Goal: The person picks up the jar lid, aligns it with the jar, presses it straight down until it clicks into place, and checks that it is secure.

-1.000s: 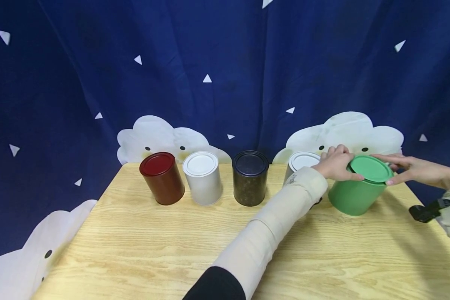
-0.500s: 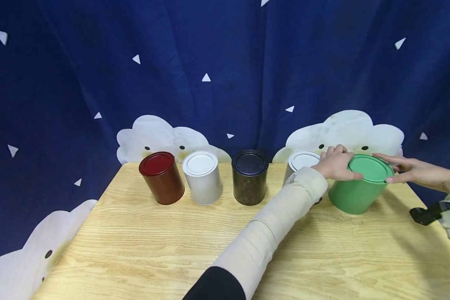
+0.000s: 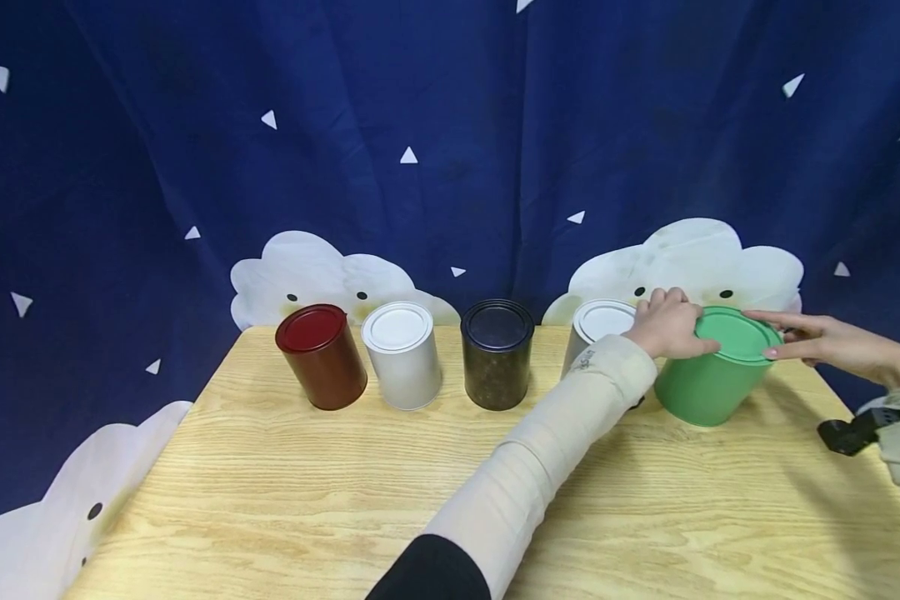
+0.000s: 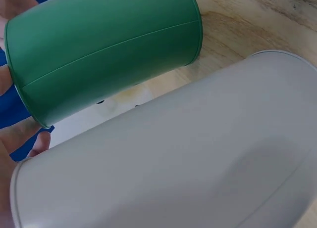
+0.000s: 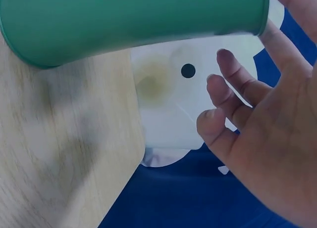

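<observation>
A green can stands at the table's back right, tilted a little, its green lid on top. My left hand grips the lid's left rim with curled fingers, thumb lying along the edge. My right hand touches the lid's right rim with straight fingers. In the left wrist view the green can lies beyond a grey can; a bit of my left hand shows at the edge. The right wrist view has the green can above my right hand, fingers loose.
A grey can stands just left of the green one, partly behind my left sleeve. A black can, a white can and a red can line the back of the wooden table. A blue curtain hangs behind.
The green lid sat raised and tilted above the can one second ago; it now sits lower on the rim. Both hands have stayed on its edges.
</observation>
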{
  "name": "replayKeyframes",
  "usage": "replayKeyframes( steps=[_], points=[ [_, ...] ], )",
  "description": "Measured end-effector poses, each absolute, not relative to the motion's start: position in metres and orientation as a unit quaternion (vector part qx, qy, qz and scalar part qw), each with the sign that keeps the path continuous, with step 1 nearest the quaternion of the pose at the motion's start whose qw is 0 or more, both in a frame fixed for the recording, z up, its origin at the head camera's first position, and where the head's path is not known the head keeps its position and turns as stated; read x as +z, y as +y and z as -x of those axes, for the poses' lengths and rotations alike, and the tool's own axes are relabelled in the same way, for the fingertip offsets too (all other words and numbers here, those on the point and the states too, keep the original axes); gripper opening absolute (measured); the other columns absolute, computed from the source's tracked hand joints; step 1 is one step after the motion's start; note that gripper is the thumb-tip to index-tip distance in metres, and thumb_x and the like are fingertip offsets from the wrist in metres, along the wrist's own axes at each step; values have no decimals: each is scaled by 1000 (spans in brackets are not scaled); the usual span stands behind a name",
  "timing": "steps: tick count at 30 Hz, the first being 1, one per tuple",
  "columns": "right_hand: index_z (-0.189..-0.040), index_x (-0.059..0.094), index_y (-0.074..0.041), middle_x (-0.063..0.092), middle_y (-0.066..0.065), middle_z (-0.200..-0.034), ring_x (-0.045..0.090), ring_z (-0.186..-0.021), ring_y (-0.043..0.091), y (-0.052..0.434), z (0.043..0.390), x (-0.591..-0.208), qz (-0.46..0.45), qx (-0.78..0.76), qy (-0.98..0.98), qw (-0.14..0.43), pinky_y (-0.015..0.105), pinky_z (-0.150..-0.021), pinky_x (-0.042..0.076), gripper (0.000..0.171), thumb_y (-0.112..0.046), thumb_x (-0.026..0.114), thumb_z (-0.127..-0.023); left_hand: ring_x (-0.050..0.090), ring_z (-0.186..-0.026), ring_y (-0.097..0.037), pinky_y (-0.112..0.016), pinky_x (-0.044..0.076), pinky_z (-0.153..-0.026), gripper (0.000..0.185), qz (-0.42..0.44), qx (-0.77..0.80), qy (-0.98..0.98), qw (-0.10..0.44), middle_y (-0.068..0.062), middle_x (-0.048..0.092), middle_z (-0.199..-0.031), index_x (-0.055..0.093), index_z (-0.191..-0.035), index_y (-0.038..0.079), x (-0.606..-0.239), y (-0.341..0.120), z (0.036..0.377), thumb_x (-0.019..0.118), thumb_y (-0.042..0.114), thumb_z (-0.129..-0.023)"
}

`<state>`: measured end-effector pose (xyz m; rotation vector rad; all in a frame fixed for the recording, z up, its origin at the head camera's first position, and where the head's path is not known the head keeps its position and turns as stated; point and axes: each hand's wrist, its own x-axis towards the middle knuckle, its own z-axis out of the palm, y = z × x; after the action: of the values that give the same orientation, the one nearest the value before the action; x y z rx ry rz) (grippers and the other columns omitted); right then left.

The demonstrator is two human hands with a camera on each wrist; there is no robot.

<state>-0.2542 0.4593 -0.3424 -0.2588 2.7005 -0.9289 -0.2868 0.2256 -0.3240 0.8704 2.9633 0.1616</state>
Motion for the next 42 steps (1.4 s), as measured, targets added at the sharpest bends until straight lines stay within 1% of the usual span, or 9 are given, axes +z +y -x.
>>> replayKeyframes(
  steps=[2,9,13,17,20,24,27,33,42],
  points=[
    [-147,17,-24,33,8,-87,34,-71,20,457,253,-340,83,-308,938,138,31,-56,32,67,-26,55,-91,28,-97,-4,-22,21,-77,50,-281,40,959,25,16,34,-109,47,-125,42,-323,226,285,49,64,-81],
    [-144,19,-6,28,18,-111,30,-96,32,449,249,-333,80,-261,953,130,43,-69,38,75,-35,58,-88,28,-105,-5,-22,22,-79,45,-303,16,953,10,16,34,-117,47,-122,40,-322,223,277,43,63,-84],
    [-141,26,-1,34,16,-109,35,-93,28,445,244,-331,62,-248,963,84,41,-69,38,73,-39,58,-87,30,-105,-4,-22,23,-79,47,-319,37,947,0,16,35,-119,46,-126,39,-319,217,275,43,61,-85],
    [-132,39,4,43,14,-100,40,-83,20,439,238,-327,54,-242,969,20,42,-67,38,63,-36,58,-88,33,-108,-3,-20,25,-79,49,-343,55,938,-12,17,38,-123,44,-131,38,-312,210,272,43,59,-87],
    [-124,47,5,50,10,-94,41,-77,7,433,232,-323,58,-252,966,-22,47,-68,39,51,-30,59,-89,35,-110,-2,-20,27,-81,47,-365,71,928,-23,17,41,-124,46,-130,36,-306,202,267,44,56,-88],
    [-114,53,5,55,0,-84,42,-72,-4,421,223,-316,68,-267,959,-61,32,-65,42,39,-23,61,-88,39,-108,-3,-19,29,-81,43,-399,99,911,-42,15,46,-121,51,-127,30,-297,187,260,45,51,-89],
    [-109,56,3,56,-4,-79,47,-69,-1,409,215,-311,70,-271,957,-80,19,-57,37,34,-22,62,-87,44,-102,-3,-18,31,-79,40,-427,131,893,-62,12,52,-114,55,-123,25,-293,176,256,48,46,-90],
    [-104,57,1,52,-3,-74,47,-62,3,385,197,-306,72,-279,951,-111,20,-53,35,28,-21,62,-87,47,-87,0,-16,33,-75,33,-457,192,863,-94,10,57,-97,60,-115,19,-293,156,246,53,39,-90],
    [-92,56,-4,50,-8,-72,45,-60,2,351,167,-314,78,-320,928,-174,21,-48,34,15,-16,64,-85,47,-87,0,-12,30,-74,26,-439,266,852,-102,8,57,-92,63,-109,16,-304,117,226,57,31,-88]
  ],
)
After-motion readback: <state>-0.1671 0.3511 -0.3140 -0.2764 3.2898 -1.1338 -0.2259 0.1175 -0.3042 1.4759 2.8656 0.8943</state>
